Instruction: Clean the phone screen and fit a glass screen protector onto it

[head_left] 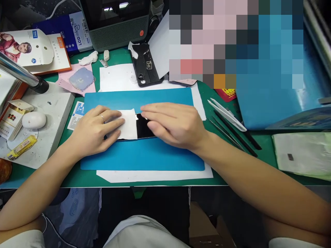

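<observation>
A black phone [143, 128] lies flat on a blue mat [144, 155] in the middle of the green desk. A white wipe [128, 124] covers the phone's left part. My left hand [97, 129], a ring on one finger, lies flat on the wipe with fingers stretched out, pressing it onto the phone. My right hand [176, 124] rests palm down over the phone's right part, fingers extended toward the wipe's edge. Most of the phone is hidden under both hands.
Tweezers and thin black tools [230, 120] lie right of the mat. Another opened phone [144, 67] lies at the back beside a dark machine [119, 24]. Boxes, a white block [51, 113] and small packets crowd the left. White paper [155, 175] sits under the mat.
</observation>
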The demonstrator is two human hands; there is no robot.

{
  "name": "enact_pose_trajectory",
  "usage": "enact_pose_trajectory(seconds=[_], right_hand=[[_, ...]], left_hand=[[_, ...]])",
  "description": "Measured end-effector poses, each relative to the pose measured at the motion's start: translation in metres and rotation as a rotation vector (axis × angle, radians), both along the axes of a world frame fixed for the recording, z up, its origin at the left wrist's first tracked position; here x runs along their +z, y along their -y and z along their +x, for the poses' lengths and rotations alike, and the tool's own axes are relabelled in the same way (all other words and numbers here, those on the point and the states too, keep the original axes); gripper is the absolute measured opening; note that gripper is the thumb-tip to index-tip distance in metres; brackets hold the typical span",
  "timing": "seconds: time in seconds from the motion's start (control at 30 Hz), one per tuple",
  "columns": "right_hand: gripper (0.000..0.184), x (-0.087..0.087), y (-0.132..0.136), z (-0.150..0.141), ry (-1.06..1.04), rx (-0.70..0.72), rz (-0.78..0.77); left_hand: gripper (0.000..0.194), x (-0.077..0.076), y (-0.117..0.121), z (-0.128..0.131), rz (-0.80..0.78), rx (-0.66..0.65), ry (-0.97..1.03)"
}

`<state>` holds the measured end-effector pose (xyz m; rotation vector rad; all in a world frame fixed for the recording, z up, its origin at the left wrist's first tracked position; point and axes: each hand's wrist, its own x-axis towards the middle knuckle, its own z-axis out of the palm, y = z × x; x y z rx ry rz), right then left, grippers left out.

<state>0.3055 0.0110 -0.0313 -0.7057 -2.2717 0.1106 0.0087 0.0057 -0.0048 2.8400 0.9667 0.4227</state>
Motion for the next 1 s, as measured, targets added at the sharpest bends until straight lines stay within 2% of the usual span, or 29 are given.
enact_pose_trajectory(seconds=[0.07,0.2,0.27,0.33,0.5,0.67,1.0], right_hand=[[0.032,-0.003,-0.007,0.005,-0.100,-0.064,-0.091],[0.045,-0.012,-0.023,0.012,-0.318,-0.190,-0.364],[0.048,-0.016,-0.030,0.015,-0.373,-0.215,-0.504],[0.046,-0.018,-0.035,0.017,-0.369,-0.190,-0.571],[0.046,-0.019,-0.041,0.017,-0.257,-0.140,-0.550],[0.047,-0.018,-0.043,0.018,-0.256,-0.100,-0.575],[0.048,-0.019,-0.047,0.018,-0.276,-0.074,-0.610]], left_hand=[[0.035,0.001,0.001,-0.001,0.035,-0.039,0.009],[0.045,-0.001,0.004,0.003,0.023,-0.213,-0.025],[0.047,-0.002,0.006,0.006,-0.010,-0.239,-0.064],[0.051,-0.003,0.008,0.008,-0.058,-0.220,-0.097],[0.064,-0.004,0.010,0.014,-0.144,-0.202,-0.149],[0.068,-0.003,0.008,0.027,-0.164,-0.203,-0.195],[0.076,-0.003,-0.005,0.075,-0.240,-0.262,-0.222]])
